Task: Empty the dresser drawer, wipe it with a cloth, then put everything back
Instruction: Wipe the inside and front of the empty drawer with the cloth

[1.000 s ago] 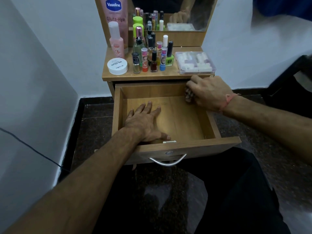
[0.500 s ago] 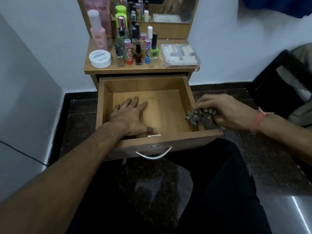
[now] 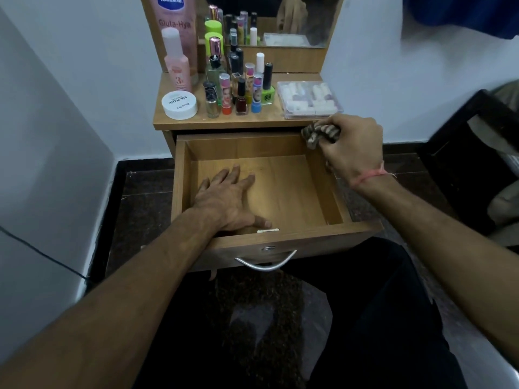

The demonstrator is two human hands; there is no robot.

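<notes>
The wooden dresser drawer (image 3: 297, 237) is pulled out and holds nothing but my left hand (image 3: 224, 199), which lies flat on its floor with fingers spread. My right hand (image 3: 351, 144) grips a bunched brown patterned cloth (image 3: 318, 133) at the drawer's far right corner, on top of the right wall. On the dresser top (image 3: 196, 123) stand a white nail-polish jar (image 3: 179, 105), a pink bottle (image 3: 177, 63), several small cosmetic bottles (image 3: 241, 88) and a clear plastic box (image 3: 309, 99).
A tall Vaseline bottle (image 3: 177, 29) and a mirror (image 3: 280, 21) stand behind the dresser top. White walls close in on the left and behind. A dark chair (image 3: 474, 164) is at the right. A black cable (image 3: 42, 254) runs along the left wall. My dark-trousered legs sit below the drawer.
My right hand carried the cloth from the drawer's far right corner forward along the right wall, then back to the far corner. My left hand stayed flat on the drawer floor.
</notes>
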